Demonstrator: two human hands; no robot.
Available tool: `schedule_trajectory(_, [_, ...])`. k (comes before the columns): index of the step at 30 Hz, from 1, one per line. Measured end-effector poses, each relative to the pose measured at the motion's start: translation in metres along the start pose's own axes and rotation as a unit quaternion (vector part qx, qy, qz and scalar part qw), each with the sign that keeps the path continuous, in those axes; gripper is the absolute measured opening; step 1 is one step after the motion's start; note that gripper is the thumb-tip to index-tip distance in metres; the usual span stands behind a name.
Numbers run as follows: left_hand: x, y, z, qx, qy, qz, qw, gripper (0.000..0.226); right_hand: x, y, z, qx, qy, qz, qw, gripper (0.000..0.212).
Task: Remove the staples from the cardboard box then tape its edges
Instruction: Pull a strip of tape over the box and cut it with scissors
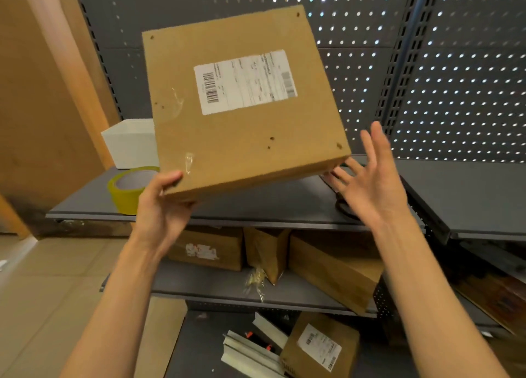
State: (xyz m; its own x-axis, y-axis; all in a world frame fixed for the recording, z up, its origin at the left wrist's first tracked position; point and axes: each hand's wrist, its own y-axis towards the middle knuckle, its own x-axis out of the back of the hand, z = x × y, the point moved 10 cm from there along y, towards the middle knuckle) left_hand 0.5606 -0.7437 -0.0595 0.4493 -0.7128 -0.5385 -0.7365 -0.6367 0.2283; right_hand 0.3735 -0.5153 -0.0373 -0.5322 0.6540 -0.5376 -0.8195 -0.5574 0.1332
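One flat square cardboard box (pixel 242 104), left hand (pixel 162 204) gripping its corner, right hand (pixel 367 178) spread open

Item count, head view:

- Hands: 2, the left hand (pixel 160 204) and the right hand (pixel 367 178).
- Cardboard boxes: 5 in total. 1 cardboard box (pixel 242 138) is raised above the top shelf (pixel 256 204); 3 brown boxes (pixel 210 248) (pixel 266 252) (pixel 333 272) are on the middle shelf (pixel 205 283); 1 labelled box (pixel 320 346) is on the lowest level.
- Printed labels (pixel 244 81) on the raised box: 1.
- Tape rolls (pixel 128 189): 1, yellow.
- White containers (pixel 131 144): 1.
- Grey shelves: 2 plainly visible on this unit.
- Clear wrappers (pixel 256 281): 1, crumpled.
- White angled strips (pixel 250 349): number cannot be determined.
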Motion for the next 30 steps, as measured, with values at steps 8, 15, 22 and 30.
schedule_trajectory(8, [0.015,0.011,0.001,0.012,0.029,-0.043,0.999,0.021,-0.001,0.007,-0.024,0.011,-0.16,0.01,0.987,0.073])
schedule_trajectory(15, [0.023,0.021,0.018,0.075,0.082,-0.096,0.989,0.028,0.017,0.007,-0.049,-0.042,-0.216,-0.06,0.974,0.047])
schedule_trajectory(22, [0.039,0.035,0.033,0.107,0.139,-0.129,0.976,0.026,0.027,0.015,-0.068,-0.1,-0.241,-0.088,0.961,0.052])
schedule_trajectory(30, [0.048,0.053,0.045,0.154,0.164,-0.133,0.965,0.027,0.027,0.032,-0.073,-0.123,-0.262,-0.096,0.952,0.06])
